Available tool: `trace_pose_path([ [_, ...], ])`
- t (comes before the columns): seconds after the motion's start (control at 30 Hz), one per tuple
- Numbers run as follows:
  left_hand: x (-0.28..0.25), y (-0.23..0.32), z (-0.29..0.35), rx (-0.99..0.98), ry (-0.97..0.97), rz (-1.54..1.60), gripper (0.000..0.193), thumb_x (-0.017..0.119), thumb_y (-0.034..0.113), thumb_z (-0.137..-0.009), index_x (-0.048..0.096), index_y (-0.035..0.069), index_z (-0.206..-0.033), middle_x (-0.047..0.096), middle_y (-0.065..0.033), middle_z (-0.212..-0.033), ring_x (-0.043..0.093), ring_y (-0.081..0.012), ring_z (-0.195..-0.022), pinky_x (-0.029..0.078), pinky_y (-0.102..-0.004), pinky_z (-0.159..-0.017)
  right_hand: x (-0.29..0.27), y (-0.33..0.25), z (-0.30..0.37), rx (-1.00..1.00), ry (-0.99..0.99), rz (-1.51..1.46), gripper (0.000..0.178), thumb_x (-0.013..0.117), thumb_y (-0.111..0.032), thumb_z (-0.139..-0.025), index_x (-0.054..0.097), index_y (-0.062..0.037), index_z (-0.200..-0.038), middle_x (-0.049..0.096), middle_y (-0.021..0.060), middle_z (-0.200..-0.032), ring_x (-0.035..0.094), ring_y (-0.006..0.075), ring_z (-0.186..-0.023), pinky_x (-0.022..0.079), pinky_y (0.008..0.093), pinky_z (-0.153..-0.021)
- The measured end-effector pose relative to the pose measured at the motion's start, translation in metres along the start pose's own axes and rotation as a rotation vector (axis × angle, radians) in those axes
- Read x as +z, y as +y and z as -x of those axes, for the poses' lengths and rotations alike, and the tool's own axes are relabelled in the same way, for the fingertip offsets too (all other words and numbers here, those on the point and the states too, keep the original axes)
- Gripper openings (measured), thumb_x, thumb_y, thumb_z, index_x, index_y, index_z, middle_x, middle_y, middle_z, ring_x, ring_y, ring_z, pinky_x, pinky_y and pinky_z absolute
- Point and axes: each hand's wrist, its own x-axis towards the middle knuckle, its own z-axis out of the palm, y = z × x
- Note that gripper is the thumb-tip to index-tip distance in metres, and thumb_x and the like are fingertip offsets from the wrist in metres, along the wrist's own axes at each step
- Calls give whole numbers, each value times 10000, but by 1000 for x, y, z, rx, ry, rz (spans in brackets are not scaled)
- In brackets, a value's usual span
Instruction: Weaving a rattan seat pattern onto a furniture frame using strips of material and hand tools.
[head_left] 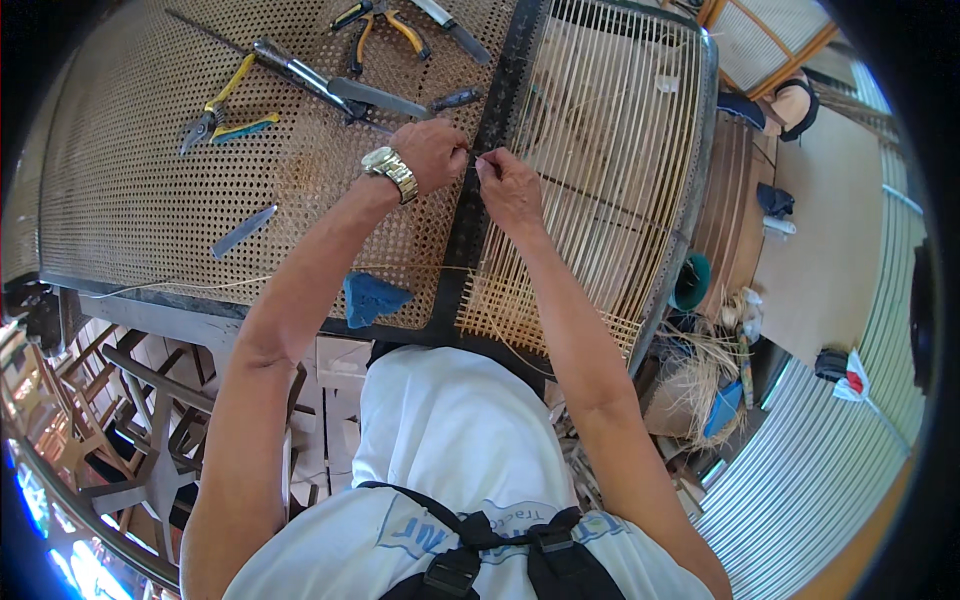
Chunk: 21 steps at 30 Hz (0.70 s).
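A dark frame bar [462, 250] divides a finished woven cane panel [130, 150] on the left from a partly woven panel of cane strands [620, 130] on the right. Over this bar my two hands are close together. Curled closed, my left hand [432, 155], with a metal watch at the wrist, rests beside the bar's left edge. My right hand [512, 195] pinches at the bar's right side, thumb and finger pressed together. What either hand holds is too small to make out. Crosswise weaving shows at the near end of the right panel, where a loose cane strand [500, 335] curves off.
On the left panel lie yellow-handled pruning shears [215, 110], orange-handled pliers [380, 30], knives, a metal rod tool [300, 70], a loose blade [243, 232] and a blue cloth [373, 298]. Wooden chair frames [140, 420] stand lower left. Cane fibres [690, 380] and a green bucket [690, 282] sit right.
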Motion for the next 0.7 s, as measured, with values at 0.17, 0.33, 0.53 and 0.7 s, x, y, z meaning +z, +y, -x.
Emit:
trace_pose_path([
  [0.17,-4,4,0,10,-35,4,241,610,263,-862,746,129,-1009,658,-142,-905,656,-353,-865,524,-475,-776,2,-1,-3,22,24,20,226,588,-275,-969,685,-74,-1009,716,192,-931,686,390,-912,534,482,-796],
  [0.33,-2,1,0,53,-55,17,235,610,258,-862,742,116,-995,642,-136,-902,644,-347,-864,517,-481,-775,-1,-4,-5,-37,12,78,226,593,-265,-957,681,-59,-989,709,210,-900,689,403,-866,542,489,-761],
  [0.53,-4,-2,2,100,-6,46,210,614,256,-858,725,93,-931,652,-143,-897,649,-353,-866,529,-475,-765,1,-14,-7,18,62,45,241,595,-256,-959,663,-24,-966,697,226,-864,689,405,-827,533,473,-730],
  [0.7,-6,9,1,37,-64,62,187,613,235,-837,723,97,-898,693,-153,-885,673,-374,-862,546,-484,-737,-4,-5,-6,-65,36,-113,230,616,-199,-917,660,3,-1017,696,220,-905,691,359,-858,531,417,-766],
])
